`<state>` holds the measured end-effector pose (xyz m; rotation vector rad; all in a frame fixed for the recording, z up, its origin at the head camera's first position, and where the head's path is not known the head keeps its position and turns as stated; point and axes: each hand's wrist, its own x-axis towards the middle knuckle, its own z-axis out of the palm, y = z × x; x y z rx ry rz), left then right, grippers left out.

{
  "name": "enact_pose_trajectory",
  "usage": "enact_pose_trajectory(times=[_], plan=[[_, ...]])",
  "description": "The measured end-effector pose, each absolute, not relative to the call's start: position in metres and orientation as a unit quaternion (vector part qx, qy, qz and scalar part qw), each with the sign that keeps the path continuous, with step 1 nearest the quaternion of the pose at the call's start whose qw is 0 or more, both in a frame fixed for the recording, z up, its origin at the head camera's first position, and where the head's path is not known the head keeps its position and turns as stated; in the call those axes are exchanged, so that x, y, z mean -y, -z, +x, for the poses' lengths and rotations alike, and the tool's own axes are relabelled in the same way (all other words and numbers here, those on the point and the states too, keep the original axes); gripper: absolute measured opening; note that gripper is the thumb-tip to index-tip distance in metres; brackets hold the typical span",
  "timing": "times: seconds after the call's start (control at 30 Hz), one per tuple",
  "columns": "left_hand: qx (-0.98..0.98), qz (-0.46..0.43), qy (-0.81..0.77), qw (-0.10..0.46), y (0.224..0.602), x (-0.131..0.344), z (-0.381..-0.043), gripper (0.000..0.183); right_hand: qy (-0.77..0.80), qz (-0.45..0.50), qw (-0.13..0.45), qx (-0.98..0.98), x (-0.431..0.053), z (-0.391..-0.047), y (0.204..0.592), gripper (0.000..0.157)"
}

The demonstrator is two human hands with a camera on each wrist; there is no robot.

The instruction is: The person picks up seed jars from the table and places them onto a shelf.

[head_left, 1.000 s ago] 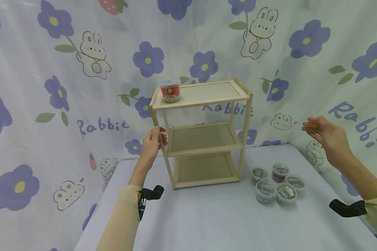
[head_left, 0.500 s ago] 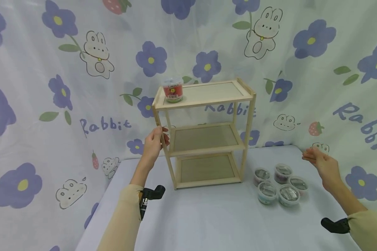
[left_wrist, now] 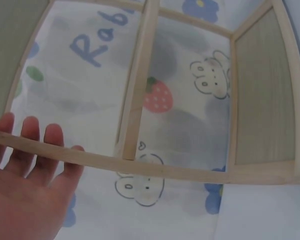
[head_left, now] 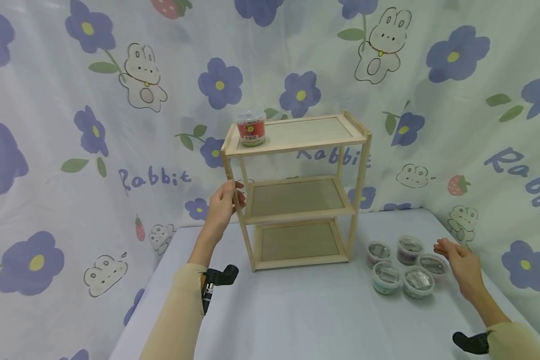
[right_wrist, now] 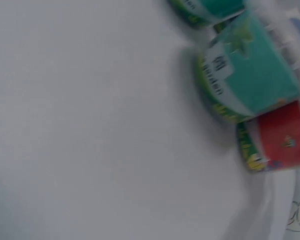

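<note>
A light wooden three-tier shelf [head_left: 297, 148] stands on the table. My left hand [head_left: 220, 205] holds its front left post, and in the left wrist view the fingers curl behind that post [left_wrist: 102, 162]. On the top tier, at the left, sits a lidded clear plastic tub [head_left: 252, 131] with a red label. My right hand [head_left: 463, 267] hovers with relaxed fingers just right of several lidded tubs. Nearest to it is a tub [head_left: 433, 266] at the group's right edge. The right wrist view shows a teal-labelled tub [right_wrist: 255, 70] and a red-labelled tub [right_wrist: 280, 137], but no hand.
The white-covered table [head_left: 315, 310] ends near a patterned curtain [head_left: 171, 150] behind and at both sides. Other tubs in the group include one at the back [head_left: 409, 249] and one in front [head_left: 418, 281]. The shelf's middle tier [head_left: 301, 197] holds nothing.
My right hand has come down from above the table's right side to beside the tubs. The left hand keeps its hold on the shelf post. The view has shifted slightly.
</note>
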<state>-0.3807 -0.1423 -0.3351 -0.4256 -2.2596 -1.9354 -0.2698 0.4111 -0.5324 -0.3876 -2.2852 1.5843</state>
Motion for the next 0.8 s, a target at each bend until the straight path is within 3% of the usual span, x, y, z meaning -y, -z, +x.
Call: enact_pose_trajectory(times=[0.1, 0.4, 0.47, 0.57, 0.63, 0.7, 0.8], plan=[[0.747, -0.14, 0.647, 0.063, 0.335, 0.141, -0.38, 0.05, -0.54, -0.153, 0.155, 0.813, -0.408, -0.266, 0.545, 0.072], [0.751, -0.137, 0.641, 0.073, 0.335, 0.137, -0.38, 0.048, -0.566, -0.236, 0.101, 0.784, -0.401, -0.262, 0.565, 0.082], [0.753, -0.139, 0.639, 0.075, 0.335, 0.137, -0.38, 0.049, -0.593, -0.236, 0.105, 0.762, -0.4, -0.26, 0.57, 0.071], [0.754, -0.14, 0.637, 0.077, 0.335, 0.137, -0.381, 0.049, -0.659, -0.213, 0.127, 0.71, -0.398, -0.258, 0.576, 0.04], [0.755, -0.14, 0.636, 0.078, 0.335, 0.138, -0.381, 0.05, -0.679, -0.192, 0.141, 0.694, -0.397, -0.258, 0.578, 0.032], [0.754, -0.139, 0.637, 0.08, 0.335, 0.139, -0.381, 0.05, -0.67, -0.184, 0.149, 0.704, -0.394, -0.259, 0.58, 0.038], [0.753, -0.137, 0.639, 0.078, 0.335, 0.142, -0.381, 0.05, -0.615, -0.193, 0.143, 0.751, -0.39, -0.261, 0.581, 0.059]])
